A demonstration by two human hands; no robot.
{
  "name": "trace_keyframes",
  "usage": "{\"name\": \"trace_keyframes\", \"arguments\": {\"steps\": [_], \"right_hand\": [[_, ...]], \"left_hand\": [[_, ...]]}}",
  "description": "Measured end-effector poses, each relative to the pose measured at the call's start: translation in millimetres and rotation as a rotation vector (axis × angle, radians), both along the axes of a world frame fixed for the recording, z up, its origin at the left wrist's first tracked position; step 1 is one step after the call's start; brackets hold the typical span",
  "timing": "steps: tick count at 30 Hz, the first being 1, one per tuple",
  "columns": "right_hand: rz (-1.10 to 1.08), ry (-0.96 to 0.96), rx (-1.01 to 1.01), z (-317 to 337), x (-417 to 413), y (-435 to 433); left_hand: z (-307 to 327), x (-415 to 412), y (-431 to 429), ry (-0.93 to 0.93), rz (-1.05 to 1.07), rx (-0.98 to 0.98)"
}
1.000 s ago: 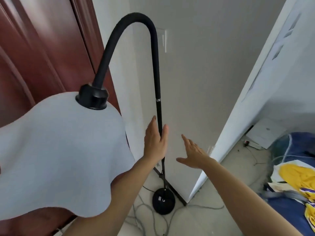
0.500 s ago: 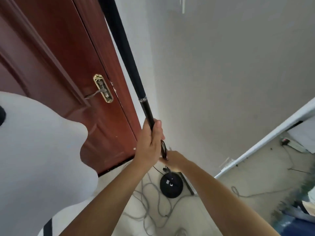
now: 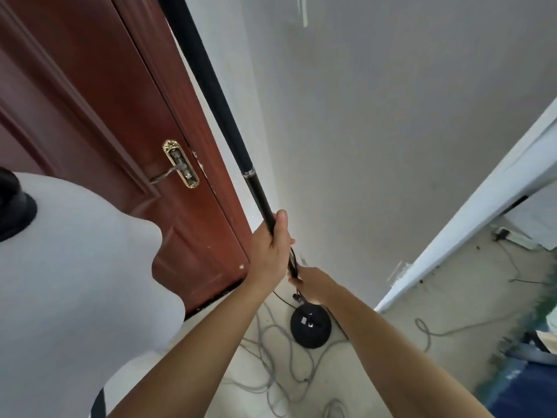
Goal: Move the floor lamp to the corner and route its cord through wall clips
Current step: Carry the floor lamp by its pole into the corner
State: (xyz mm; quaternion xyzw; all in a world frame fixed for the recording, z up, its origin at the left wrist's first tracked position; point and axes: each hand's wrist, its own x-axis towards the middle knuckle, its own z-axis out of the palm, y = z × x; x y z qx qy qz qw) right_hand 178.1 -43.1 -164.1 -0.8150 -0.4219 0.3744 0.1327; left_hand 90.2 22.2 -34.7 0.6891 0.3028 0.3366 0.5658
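Note:
The floor lamp's black pole [image 3: 211, 95] runs from the top of the view down to its round black base [image 3: 311, 326] on the floor near the corner. My left hand [image 3: 272, 248] is wrapped around the pole. Just below it, my right hand [image 3: 312, 280] grips the lower pole, its fingers hidden behind it. The white wavy lampshade [image 3: 75, 282] hangs close to the camera at the left. A thin black cord [image 3: 283, 300] leaves the pole above the base. A wall clip [image 3: 303, 10] shows high on the grey wall.
A red-brown door [image 3: 99, 116] with a brass handle [image 3: 180, 164] stands at the left. Loose grey cables [image 3: 271, 342] lie tangled on the floor around the base. A white door frame [image 3: 482, 212] slants at the right, with cables and blue cloth [image 3: 536, 384] beyond it.
Both hands, open near the pole a second ago, have closed on it. The view has tilted down and closer, and the shade has shifted left.

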Motion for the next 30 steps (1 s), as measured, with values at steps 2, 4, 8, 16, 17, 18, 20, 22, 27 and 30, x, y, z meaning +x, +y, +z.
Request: {"name": "trace_keyframes", "arguments": {"steps": [2,4,8,16,17,18,20,22,27,30], "right_hand": [[0.002,-0.034,-0.023,8.7,-8.9,-6.4],[-0.039,-0.058,-0.015,18.8,-21.4,-13.6],[-0.149,-0.072,0.068,44.9,-56.4,-27.9],[-0.341,-0.154,0.153,63.5,-159.6,-50.1],[-0.388,-0.155,0.155,62.5,-170.0,-55.9],[-0.444,-0.153,0.161,61.8,-181.5,-63.9],[-0.568,-0.131,0.165,61.9,-206.6,-87.4],[-0.655,-0.113,0.141,62.0,-225.8,-111.9],[-0.831,-0.1,0.098,71.9,-279.4,-182.0],[-0.902,-0.125,0.09,75.4,-315.0,-225.0]], "left_hand": [[4.9,-7.1,-2.4,0.011,-0.042,-0.005],[13.7,-16.9,-4.7,-0.002,-0.127,-0.006],[43.6,-45.5,-4.0,-0.043,-0.301,0.017],[86.4,-118.1,-14.7,-0.119,-0.372,-0.105],[89.0,-122.3,-20.5,-0.12,-0.349,-0.17],[90.9,-127.2,-27.4,-0.125,-0.36,-0.219],[91.7,-139.2,-47.6,-0.121,-0.456,-0.231],[89.7,-149.2,-72.3,-0.109,-0.553,-0.211],[101.0,-177.3,-151.6,-0.097,-0.784,-0.185],[104.7,-200.9,-194.5,-0.062,-0.857,-0.184]]}}
